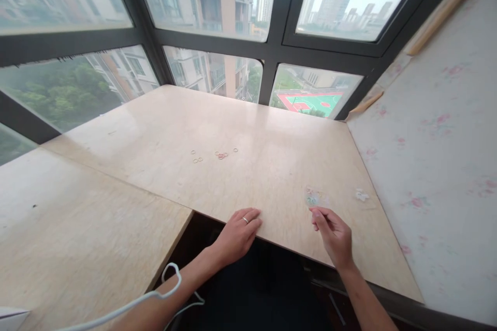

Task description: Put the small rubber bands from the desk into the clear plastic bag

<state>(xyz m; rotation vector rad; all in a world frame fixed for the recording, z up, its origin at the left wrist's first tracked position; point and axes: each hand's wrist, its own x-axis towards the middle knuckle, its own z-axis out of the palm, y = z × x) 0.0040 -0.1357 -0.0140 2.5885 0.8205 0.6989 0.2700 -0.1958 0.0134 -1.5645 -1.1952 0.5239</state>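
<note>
My left hand (238, 232) rests palm down at the counter's front edge, fingers lying fairly flat and a ring on one finger. Thumb and fingers of my right hand (332, 230) are pinched together; what is between them, if anything, is too small to tell. Just beyond that pinch lies a small clear plastic packet (313, 198) with tiny coloured bits in it, some green. Several small thin loops like rubber bands are farther back on the counter: a reddish cluster (221, 155), a single loop (235, 150) and a pair (198, 160) to the left.
A small white flower-shaped piece (361, 195) lies right of the packet, near the papered wall (430, 165). A white cable (171, 284) loops over my left forearm. Dark-framed windows (217, 46) border the pale counter (155, 124). A dark speck (34, 206) sits far left.
</note>
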